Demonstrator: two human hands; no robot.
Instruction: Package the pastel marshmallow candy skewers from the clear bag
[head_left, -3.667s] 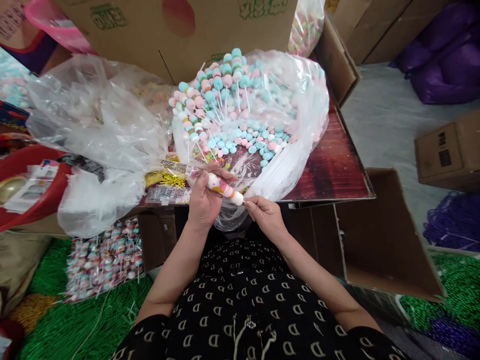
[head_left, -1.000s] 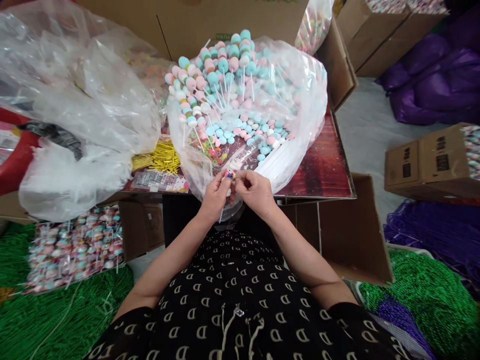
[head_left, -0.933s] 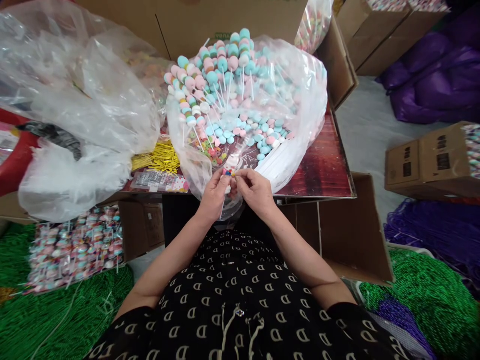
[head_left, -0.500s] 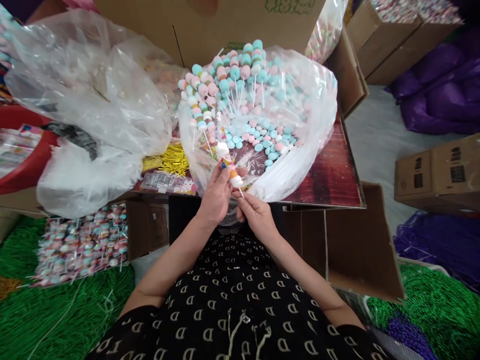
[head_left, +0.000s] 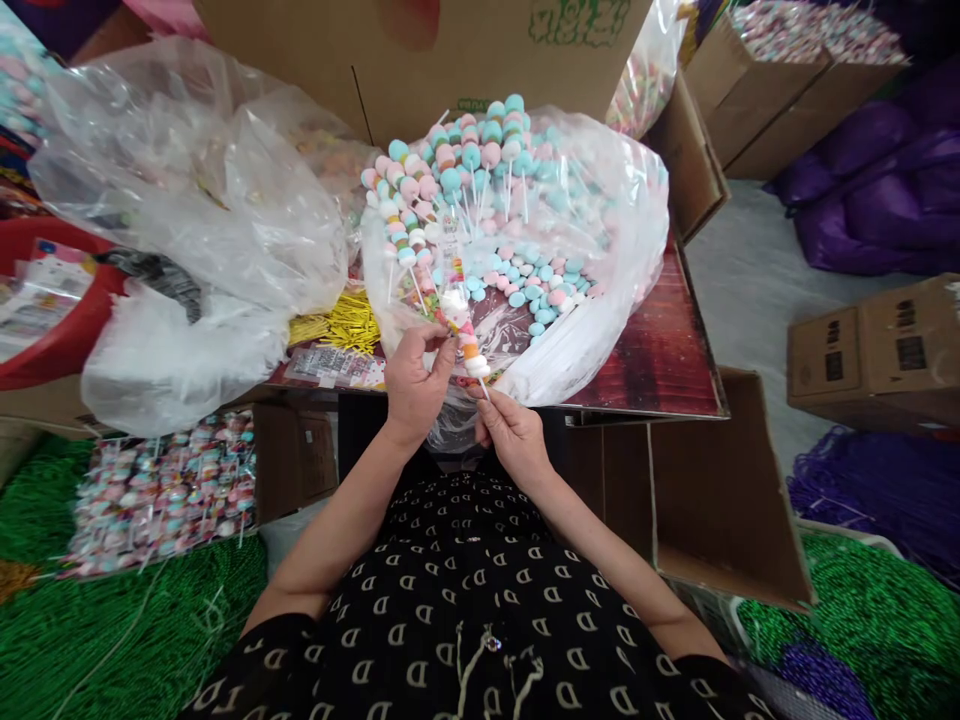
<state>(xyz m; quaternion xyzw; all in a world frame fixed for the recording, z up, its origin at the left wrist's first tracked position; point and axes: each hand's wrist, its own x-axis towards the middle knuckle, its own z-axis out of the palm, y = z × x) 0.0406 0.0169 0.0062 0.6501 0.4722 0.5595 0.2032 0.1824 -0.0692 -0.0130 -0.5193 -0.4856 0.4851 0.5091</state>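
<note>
My right hand (head_left: 514, 432) pinches the white stick of a candy skewer (head_left: 471, 350), which carries white, pink and orange pieces and points away from me. A clear printed plastic sleeve (head_left: 452, 245) extends over the skewer's far end. Beside it, my left hand (head_left: 418, 380) is closed, thumb and finger together at what looks like the sleeve's edge. Just beyond lie several finished-looking marshmallow skewers (head_left: 409, 215) in pink, blue and white, on an open clear plastic bag (head_left: 630, 270). Loose pink and blue candies (head_left: 536, 290) are spread there too.
Yellow twist ties (head_left: 349, 322) and flat printed wrappers (head_left: 334, 365) lie left on the dark red table (head_left: 660, 345). A large crumpled bag (head_left: 202, 190) and a red basin (head_left: 75, 320) stand further left. Below are a box of wrapped skewers (head_left: 176, 485) and an open carton (head_left: 727, 490).
My left hand has shifted left, off the skewer's middle, uncovering its pieces. The printed sleeve now shows more plainly beyond it. My right hand still grips the stick.
</note>
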